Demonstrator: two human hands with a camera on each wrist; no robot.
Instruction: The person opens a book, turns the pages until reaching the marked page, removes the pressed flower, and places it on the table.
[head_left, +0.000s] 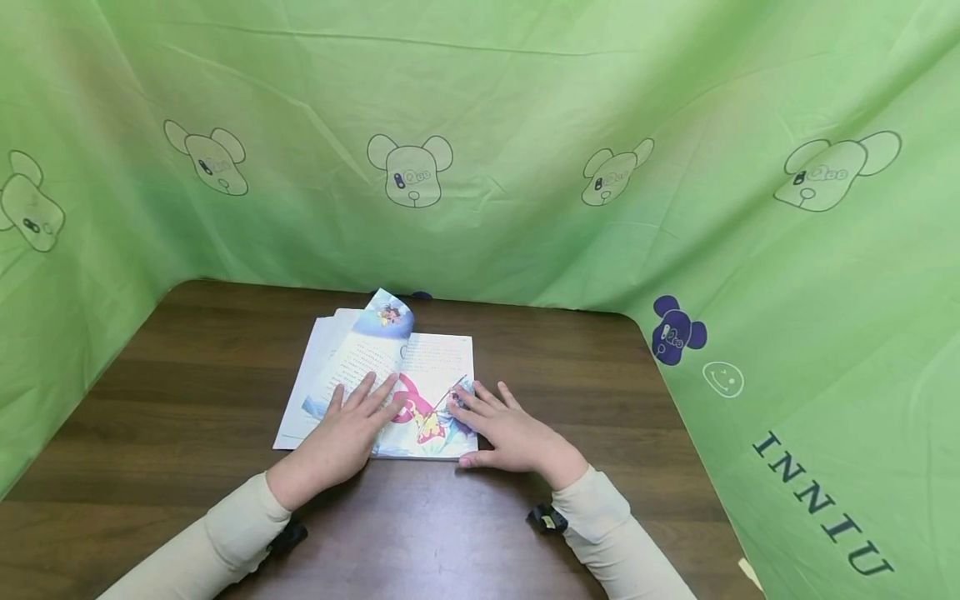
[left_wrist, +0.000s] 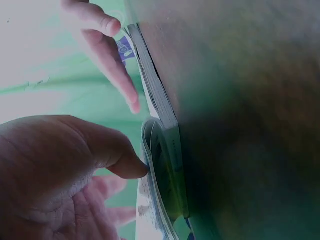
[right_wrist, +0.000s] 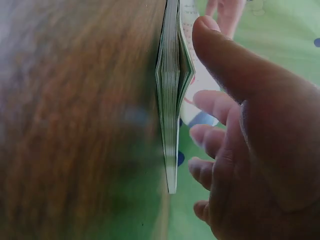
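An illustrated book [head_left: 438, 354] lies spread on the brown table, its right page showing text and a pink and yellow picture. One left-side page [head_left: 367, 354] lifts and curls at its top corner. My left hand [head_left: 337, 442] rests on the left pages beside the spine, fingers extended. In the left wrist view, its thumb [left_wrist: 127, 162] touches the bent pages near the spine. Over the right page's outer lower part lies my right hand [head_left: 517, 433] with spread fingers. The right wrist view shows the right thumb [right_wrist: 225, 55] beside the page stack; whether it touches is unclear.
The wooden table [head_left: 585, 367] extends around the book on all sides. A green curtain [head_left: 510, 92] printed with bear heads surrounds the table's back and sides. Black wrist devices [head_left: 547, 518] sit under both sleeves. A small pale object [head_left: 750, 573] lies at the right table edge.
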